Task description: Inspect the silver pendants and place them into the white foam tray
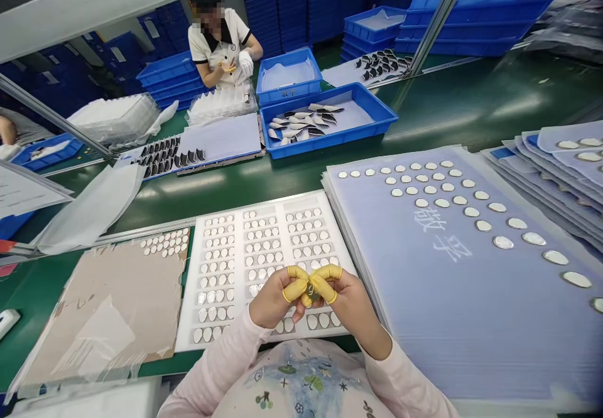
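We are pinching a small dark disc [312,290] between the yellow-sleeved fingertips of our left hand [277,295] and right hand [342,292], holding it over the white tray [239,280] of pale round pieces, while the purple sheet [452,317] with more pieces is lying to our right

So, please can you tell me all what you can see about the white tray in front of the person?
The white tray is a flat, rectangular board, apparently foam or plastic. It has three columns of shallow slots holding small, roundish pieces, white with darker rims. The middle column's top slot holds only two. The tray lies flat on the green table, between brown cardboard and stacked bluish sheets. The left hand and right hand hide some slots; whether they touch it is unclear.
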Motion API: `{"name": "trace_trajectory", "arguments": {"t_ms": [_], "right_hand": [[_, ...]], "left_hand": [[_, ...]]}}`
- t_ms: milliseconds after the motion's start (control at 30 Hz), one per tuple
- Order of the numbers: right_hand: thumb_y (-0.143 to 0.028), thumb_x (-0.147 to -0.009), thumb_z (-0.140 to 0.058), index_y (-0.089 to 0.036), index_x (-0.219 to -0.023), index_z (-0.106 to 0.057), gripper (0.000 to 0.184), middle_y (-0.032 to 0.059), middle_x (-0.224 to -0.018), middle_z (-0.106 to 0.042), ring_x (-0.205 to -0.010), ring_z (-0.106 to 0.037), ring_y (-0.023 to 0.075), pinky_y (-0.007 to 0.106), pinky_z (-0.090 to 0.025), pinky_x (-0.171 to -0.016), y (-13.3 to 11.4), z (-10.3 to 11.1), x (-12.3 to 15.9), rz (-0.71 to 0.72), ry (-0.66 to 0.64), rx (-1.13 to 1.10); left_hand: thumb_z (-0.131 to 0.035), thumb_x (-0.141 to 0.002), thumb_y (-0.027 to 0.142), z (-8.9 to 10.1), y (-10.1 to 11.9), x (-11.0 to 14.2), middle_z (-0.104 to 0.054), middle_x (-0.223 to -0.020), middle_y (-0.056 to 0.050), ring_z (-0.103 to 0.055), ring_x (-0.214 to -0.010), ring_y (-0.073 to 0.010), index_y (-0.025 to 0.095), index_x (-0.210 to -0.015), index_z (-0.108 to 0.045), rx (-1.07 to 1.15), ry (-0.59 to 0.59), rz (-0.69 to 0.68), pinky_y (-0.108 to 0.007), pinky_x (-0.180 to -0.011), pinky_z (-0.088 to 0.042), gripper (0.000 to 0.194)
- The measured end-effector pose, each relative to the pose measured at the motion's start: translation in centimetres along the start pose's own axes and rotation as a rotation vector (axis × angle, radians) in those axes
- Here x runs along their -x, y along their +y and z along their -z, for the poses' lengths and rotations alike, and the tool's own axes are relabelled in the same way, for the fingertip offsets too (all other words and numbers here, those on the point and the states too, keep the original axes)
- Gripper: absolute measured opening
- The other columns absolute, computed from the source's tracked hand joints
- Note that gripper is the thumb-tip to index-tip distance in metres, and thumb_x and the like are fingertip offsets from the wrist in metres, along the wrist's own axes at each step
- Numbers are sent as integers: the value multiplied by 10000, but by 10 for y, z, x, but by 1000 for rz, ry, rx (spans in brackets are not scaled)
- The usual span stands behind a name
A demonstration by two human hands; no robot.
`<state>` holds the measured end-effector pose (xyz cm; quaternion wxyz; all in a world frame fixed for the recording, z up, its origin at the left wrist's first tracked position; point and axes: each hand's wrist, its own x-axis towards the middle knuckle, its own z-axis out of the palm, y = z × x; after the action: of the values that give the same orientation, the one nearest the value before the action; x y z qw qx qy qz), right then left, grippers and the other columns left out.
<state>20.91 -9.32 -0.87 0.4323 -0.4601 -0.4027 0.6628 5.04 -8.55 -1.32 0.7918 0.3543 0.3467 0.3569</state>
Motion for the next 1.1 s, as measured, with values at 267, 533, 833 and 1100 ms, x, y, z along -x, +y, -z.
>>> {"name": "trace_trajectory", "arguments": {"t_ms": [267, 533, 833, 1100], "right_hand": [[-641, -752, -718, -191, -688, -632, 462, 10, -568, -669, -474, -629, 150, 271, -542, -482, -2, 0, 2, 39, 58, 24], [-543, -721, -775, -188, -620, -613, 402, -25, -521, -610, -394, -505, 91, 220, -450, -396, -1, -2, 0, -9, -24, 23], [-447, -680, -822, -191, -572, -552, 387, -55, -452, -541, -382, -474, 74, 188, -402, -392, 7, -14, -3, 45, 135, -17], [-496, -713, -801, -205, -584, -535, 415, -52, -426, -529, -376, -483, 97, 212, -418, -393, 10, -18, -6, 64, 154, 6]], "left_hand": [[-754, -782, 516, 5, 1, 0, -504, -483, 71, -442, -352, -63, 165, -770, -533, 32, -43, 16, -141, -297, -321, 415], [-768, -707, 608, 6, 4, 0, -548, -551, 54, -405, -350, -47, 173, -772, -517, -50, 39, 62, -163, -317, -312, 506], [-655, -808, 624, -9, -10, 5, -511, -559, 63, -380, -433, -63, 209, -731, -467, -408, 283, -164, -196, -426, -297, 462], [-376, -878, 780, -12, -15, 6, -495, -505, 52, -364, -387, -79, 219, -700, -428, -423, 333, -145, -209, -381, -285, 590]]}}
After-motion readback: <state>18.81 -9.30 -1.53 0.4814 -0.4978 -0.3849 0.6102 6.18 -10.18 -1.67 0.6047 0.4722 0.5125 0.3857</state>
